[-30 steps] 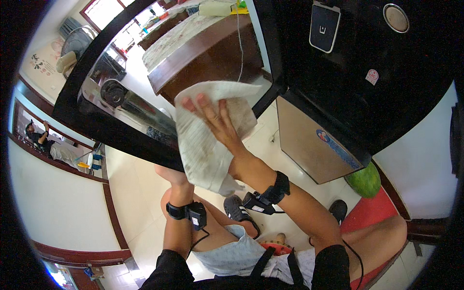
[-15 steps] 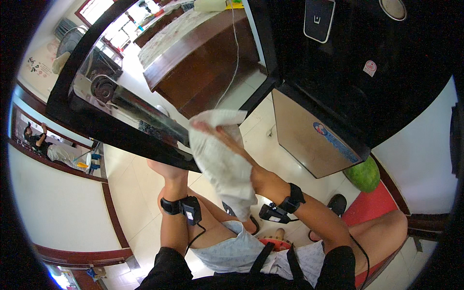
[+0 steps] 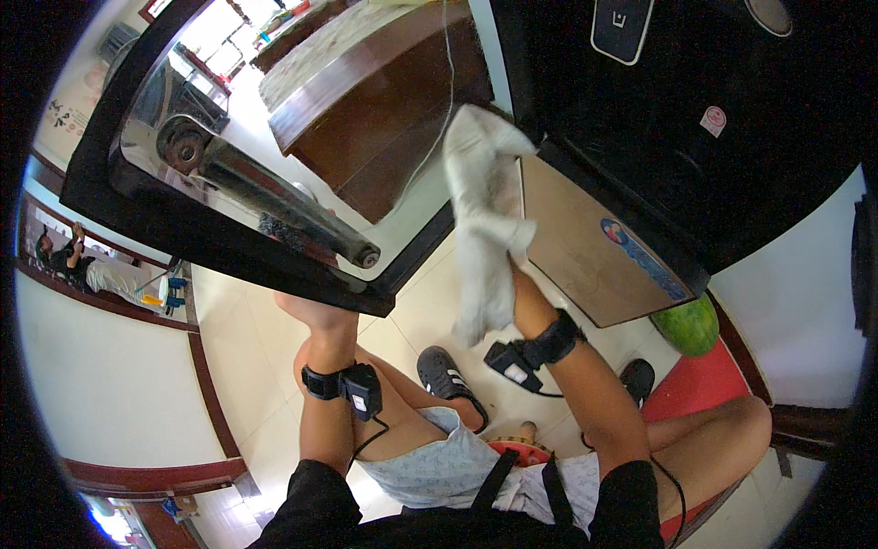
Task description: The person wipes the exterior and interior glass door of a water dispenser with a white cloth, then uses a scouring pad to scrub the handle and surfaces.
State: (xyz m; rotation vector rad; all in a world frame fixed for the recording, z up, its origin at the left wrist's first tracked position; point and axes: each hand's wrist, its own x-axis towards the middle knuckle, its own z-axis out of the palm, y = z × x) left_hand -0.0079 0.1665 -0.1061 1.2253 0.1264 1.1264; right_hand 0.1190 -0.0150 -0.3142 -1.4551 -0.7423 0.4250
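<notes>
My right hand [image 3: 521, 279] is wrapped in a greyish-white cloth [image 3: 482, 197], which hides most of its fingers and hangs down below it. The cloth is at the gap between a black-framed glass panel [image 3: 384, 291] and a black cabinet-like body [image 3: 631, 174], overlapping the edge of a brown lower panel [image 3: 585, 238]. I cannot tell whether it touches them. My left hand [image 3: 315, 313] is at the lower edge of the glass panel's frame, its fingers hidden behind it. A dark cylindrical bar [image 3: 274, 199] with round ends shows in the glass.
A wooden counter [image 3: 366, 137] and a white cord show in the glass. On the floor at the right lie a watermelon [image 3: 688, 328] and a red mat [image 3: 704, 389]. My shoes [image 3: 448, 380] stand below my hands. A mirror-like strip [image 3: 110, 261] runs along the left wall.
My right hand has moved up and right with the cloth, from the panel's lower corner toward the cabinet edge. The glass panel appears slightly lower and further left in view.
</notes>
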